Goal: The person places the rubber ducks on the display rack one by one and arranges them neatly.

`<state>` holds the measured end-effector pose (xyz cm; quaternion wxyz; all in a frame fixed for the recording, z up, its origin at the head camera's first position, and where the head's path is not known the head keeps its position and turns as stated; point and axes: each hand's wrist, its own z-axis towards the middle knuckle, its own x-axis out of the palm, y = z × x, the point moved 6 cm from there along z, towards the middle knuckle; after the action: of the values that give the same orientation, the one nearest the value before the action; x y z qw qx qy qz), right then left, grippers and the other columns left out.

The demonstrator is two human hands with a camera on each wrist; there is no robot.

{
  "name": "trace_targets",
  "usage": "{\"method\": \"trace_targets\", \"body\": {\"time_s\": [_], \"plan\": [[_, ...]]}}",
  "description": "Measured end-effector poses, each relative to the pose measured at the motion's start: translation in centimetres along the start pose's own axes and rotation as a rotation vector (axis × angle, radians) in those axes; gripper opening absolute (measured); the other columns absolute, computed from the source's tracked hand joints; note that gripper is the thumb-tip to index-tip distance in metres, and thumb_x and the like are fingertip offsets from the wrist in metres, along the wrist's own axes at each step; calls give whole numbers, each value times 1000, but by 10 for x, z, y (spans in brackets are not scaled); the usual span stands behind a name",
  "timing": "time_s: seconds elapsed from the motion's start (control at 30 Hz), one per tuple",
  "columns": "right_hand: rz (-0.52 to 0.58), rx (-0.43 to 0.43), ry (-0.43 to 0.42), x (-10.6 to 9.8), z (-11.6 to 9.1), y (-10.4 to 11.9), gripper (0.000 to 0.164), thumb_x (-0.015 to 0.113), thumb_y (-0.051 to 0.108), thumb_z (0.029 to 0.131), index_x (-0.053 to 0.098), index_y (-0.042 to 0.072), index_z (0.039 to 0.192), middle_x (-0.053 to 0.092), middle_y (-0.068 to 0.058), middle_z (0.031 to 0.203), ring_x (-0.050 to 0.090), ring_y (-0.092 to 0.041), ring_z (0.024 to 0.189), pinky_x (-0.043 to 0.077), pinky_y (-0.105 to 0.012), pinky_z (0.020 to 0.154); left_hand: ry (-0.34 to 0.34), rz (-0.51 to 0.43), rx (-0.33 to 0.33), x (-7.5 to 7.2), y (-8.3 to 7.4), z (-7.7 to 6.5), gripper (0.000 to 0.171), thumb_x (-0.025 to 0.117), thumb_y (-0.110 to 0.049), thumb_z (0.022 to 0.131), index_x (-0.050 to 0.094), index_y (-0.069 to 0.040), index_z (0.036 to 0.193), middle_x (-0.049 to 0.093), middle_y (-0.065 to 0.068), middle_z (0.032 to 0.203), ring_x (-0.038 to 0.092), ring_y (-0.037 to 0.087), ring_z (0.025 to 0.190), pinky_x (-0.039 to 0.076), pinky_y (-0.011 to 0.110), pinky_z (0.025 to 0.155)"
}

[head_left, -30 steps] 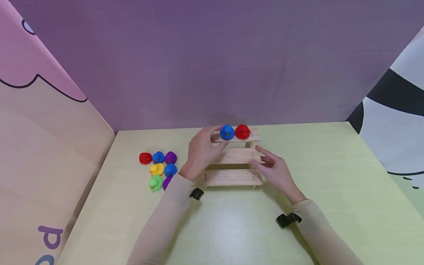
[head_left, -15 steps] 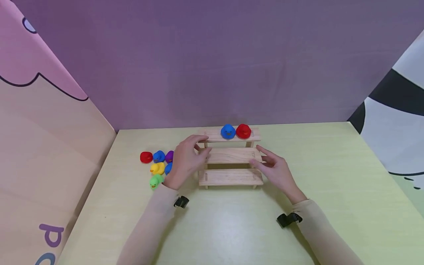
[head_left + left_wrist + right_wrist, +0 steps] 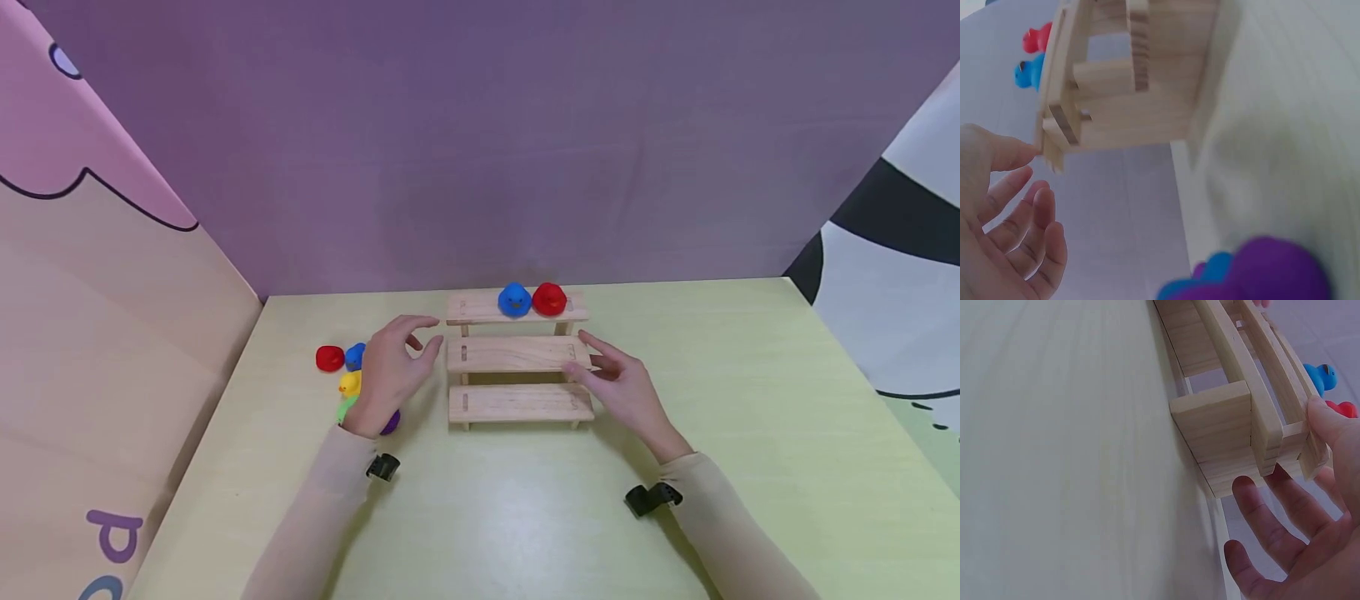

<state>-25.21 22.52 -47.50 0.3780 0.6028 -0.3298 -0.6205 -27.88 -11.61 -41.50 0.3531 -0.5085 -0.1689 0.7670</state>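
Observation:
A three-step wooden stand stands on the table. On its top step a blue rubber duck and a red rubber duck sit side by side. My right hand holds the right end of the middle step, thumb on the board and the other fingers around its end. Left of the stand, my left hand hovers with nothing in it, fingers loosely bent and apart from the thumb. It partly hides a group of ducks, including a yellow duck and a green duck.
Beside the left hand lie another red duck, another blue duck and a purple duck. A purple backdrop rises behind the pale table, with printed panels at both sides.
My left hand has drawn away from the blue duck on the top step and moved left, over the duck group. The right hand stays at the middle step.

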Motion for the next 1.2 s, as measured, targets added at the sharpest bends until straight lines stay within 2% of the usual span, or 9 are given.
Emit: {"method": "trace_targets", "body": {"time_s": [0.13, 0.27, 0.37, 0.5, 0.63, 0.73, 0.93, 1.03, 1.2], "plan": [[-11, -6, -8, -1, 0, 0, 70, 74, 43, 100, 48, 22, 162, 69, -23, 141, 75, -38, 117, 61, -42, 99, -9, -30, -31, -5, 11, -2, 27, 74, -25, 98, 79, -16, 123, 79, 5, 118, 70, 25, 78, 44, 28, 54], [-19, -3, -13, -2, -1, 0, 70, 74, 44, 100, 48, 23, 162, 69, -23, 141, 75, -38, 116, 62, -39, 98, -45, -85, -69, -11, 22, -4, 24, 76, -23, 97, 81, -16, 120, 80, 6, 108, 69, 20, 71, 45, 27, 53], [-17, -4, -13, -2, -1, 0, 70, 75, 44, 100, 48, 23, 162, 69, -23, 141, 75, -38, 116, 61, -35, 97, -75, -117, -98, -16, 32, -6, 23, 77, -20, 96, 82, -14, 118, 80, 7, 100, 68, 18, 69, 47, 25, 57], [-17, -5, -17, -2, 0, -1, 70, 75, 44, 100, 49, 23, 162, 69, -23, 140, 75, -38, 117, 61, -41, 99, -91, -133, -136, -20, 45, -9, 22, 77, -20, 97, 82, -13, 117, 80, 7, 96, 68, 19, 69, 47, 25, 59], [-25, 1, -19, -1, 1, -3, 71, 75, 46, 100, 49, 23, 161, 69, -22, 141, 73, -38, 120, 60, -50, 102, -93, -126, -185, -24, 56, -13, 24, 78, -22, 97, 81, -13, 119, 81, 7, 104, 68, 20, 75, 46, 24, 56], [-28, 3, -22, 0, 2, -4, 71, 75, 48, 99, 49, 23, 161, 68, -21, 142, 73, -37, 122, 59, -52, 102, -97, -122, -207, -30, 63, -14, 24, 77, -22, 98, 81, -15, 120, 80, 6, 108, 68, 20, 78, 45, 24, 57], [-28, -1, -25, 2, 4, -4, 72, 74, 48, 99, 49, 22, 161, 68, -20, 142, 72, -37, 123, 60, -49, 101, -130, -106, -226, -45, 75, -16, 24, 75, -22, 99, 80, -14, 121, 79, 10, 105, 67, 23, 80, 43, 23, 56], [-23, -2, -21, 2, 5, -4, 72, 75, 48, 99, 49, 22, 161, 69, -21, 142, 72, -37, 123, 59, -51, 102, -148, -105, -248, -50, 82, -19, 24, 74, -22, 100, 80, -12, 121, 79, 12, 104, 65, 23, 78, 43, 23, 55], [-11, 3, -17, 2, 4, -3, 72, 75, 47, 99, 48, 23, 162, 70, -21, 140, 73, -37, 121, 58, -54, 103, -166, -100, -278, -53, 94, -22, 25, 73, -22, 101, 80, -11, 122, 75, 14, 91, 60, 23, 73, 42, 24, 56]]}}
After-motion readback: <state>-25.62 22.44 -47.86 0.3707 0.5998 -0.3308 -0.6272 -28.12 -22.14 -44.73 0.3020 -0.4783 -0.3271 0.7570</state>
